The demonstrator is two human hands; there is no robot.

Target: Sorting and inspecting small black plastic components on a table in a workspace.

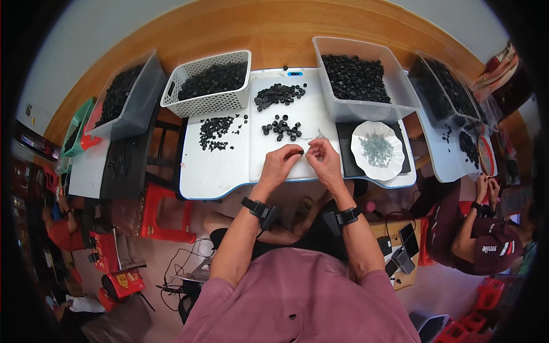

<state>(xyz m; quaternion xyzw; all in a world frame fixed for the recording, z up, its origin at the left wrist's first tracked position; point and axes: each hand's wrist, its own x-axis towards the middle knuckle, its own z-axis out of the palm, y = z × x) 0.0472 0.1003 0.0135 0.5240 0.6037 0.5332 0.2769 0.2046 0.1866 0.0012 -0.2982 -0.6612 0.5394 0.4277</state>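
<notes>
Near the front edge of the white table [263,163], my left hand [278,164] pinches a small round black cap-like part [300,152] between thumb and fingertips. Close to its right, my right hand [325,162] has its thumb and fingers pressed together; whatever they hold is too small to make out. The hands are slightly apart. Beyond them lies a loose group of black round parts [281,128], with a denser pile of similar parts [278,96] farther back. Smaller black pieces [215,132] are scattered to the left. A scalloped white plate [361,130] on the right holds small translucent pieces [377,151].
A white perforated basket [209,104] and a clear plastic bin [366,108], both filled with black parts, stand at the back. Under the plate lies a black mat [346,150]. Side tables carry more bins. A co-worker [477,237] sits at right; a red stool [163,214] is at left.
</notes>
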